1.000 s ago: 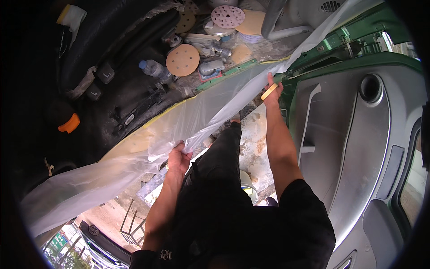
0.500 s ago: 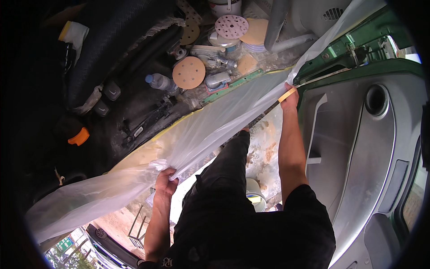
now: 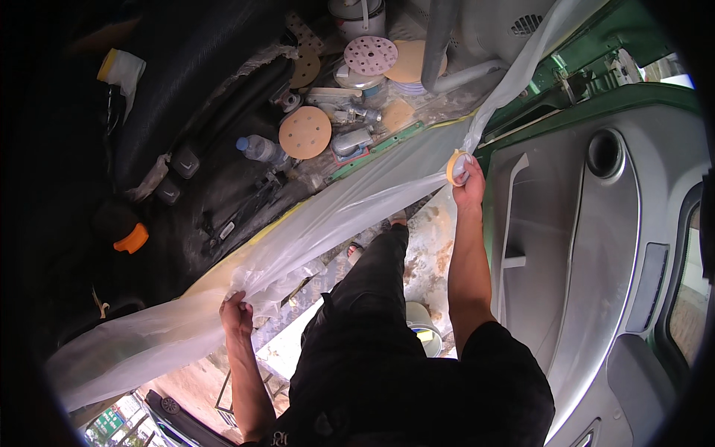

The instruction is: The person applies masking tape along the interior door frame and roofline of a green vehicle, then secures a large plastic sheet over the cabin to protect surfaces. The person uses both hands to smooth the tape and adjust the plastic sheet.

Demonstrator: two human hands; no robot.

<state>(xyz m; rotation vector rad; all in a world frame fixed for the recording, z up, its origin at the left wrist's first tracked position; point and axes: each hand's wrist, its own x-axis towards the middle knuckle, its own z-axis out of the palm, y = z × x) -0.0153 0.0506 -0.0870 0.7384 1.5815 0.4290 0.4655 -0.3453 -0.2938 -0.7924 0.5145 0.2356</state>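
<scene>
The translucent plastic sheet (image 3: 350, 220) stretches diagonally between the dark cabin floor (image 3: 216, 195) and the person's legs (image 3: 365, 287). The left hand (image 3: 236, 316) pinches its gathered edge, fingertips partly lost in the folds. The right hand (image 3: 468, 185) grips a yellow tape roll (image 3: 451, 168) (whether it also clasps plastic, I cannot tell). Dark clothing (image 3: 402, 395) cuts off a bucket (image 3: 418, 311) below.
</scene>
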